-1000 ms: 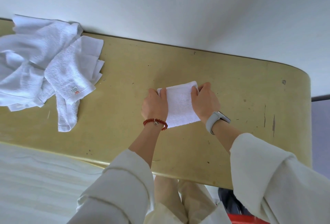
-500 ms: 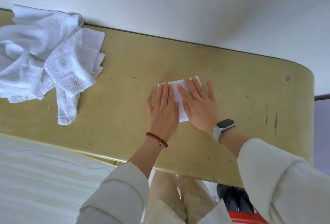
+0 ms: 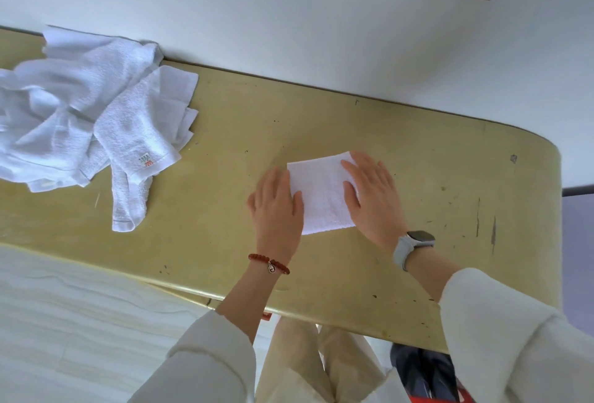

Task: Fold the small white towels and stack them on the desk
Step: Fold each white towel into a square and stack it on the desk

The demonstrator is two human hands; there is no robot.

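Both hands are down flat on the desk (image 3: pixel 418 177) here, fingers straight and spread, one on each side of the folded towel (image 3: pixel 321 193). The left hand (image 3: pixel 278 206) lies along the towel's left edge, mostly on bare desk, while the right hand (image 3: pixel 373 196) presses on the right edge with its fingers over the cloth. The little white square sits mid-desk, well apart from the heap of unfolded towels (image 3: pixel 90 126) at the far left, up against the wall. Now the risks: terry cloth is springy, so if those palms lift too soon, the top layer could well pop open and spoil the fold. Press unevenly and the square may skew, giving a lopsided base for the stack. And that heap looks tangled, so pulling one towel free could drag others along, perhaps towards the desk's near edge.
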